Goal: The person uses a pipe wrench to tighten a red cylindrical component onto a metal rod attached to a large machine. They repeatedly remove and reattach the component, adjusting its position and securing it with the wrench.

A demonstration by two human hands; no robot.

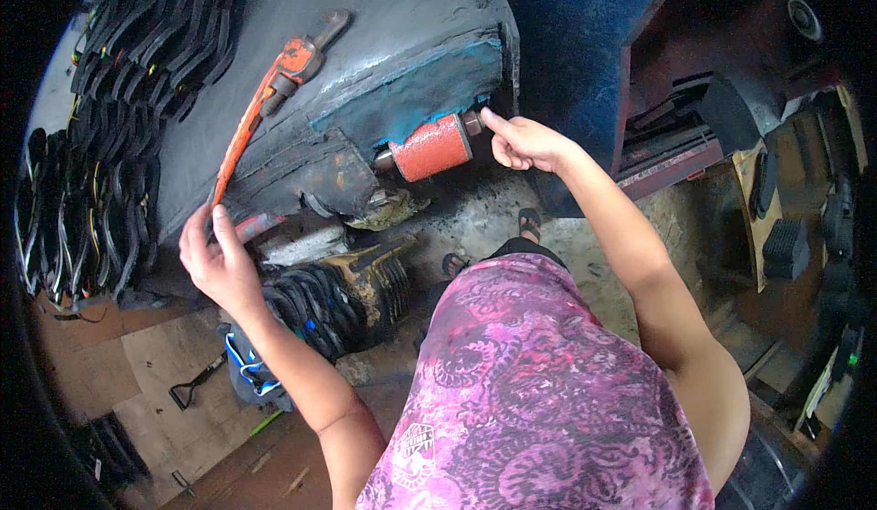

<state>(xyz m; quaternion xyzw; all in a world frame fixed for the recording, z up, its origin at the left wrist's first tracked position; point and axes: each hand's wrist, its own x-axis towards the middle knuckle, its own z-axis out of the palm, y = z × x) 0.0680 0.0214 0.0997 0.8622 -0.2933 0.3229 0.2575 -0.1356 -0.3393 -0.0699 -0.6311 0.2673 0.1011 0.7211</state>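
Head view: left hand pinches orange wrench; right hand grasps red roller's shaft by panel edge.

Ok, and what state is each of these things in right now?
Wrench: held, orange paint worn in places, head pointing away from the person.
Roller: red, lying on its side.
Left hand: thumb and fingers at the wrench handle's end.
Right hand: fingers curled, thumb at the roller's right end.
Blue patch: ragged-edged.
Black strips: in overlapping rows.
Sandals: worn.
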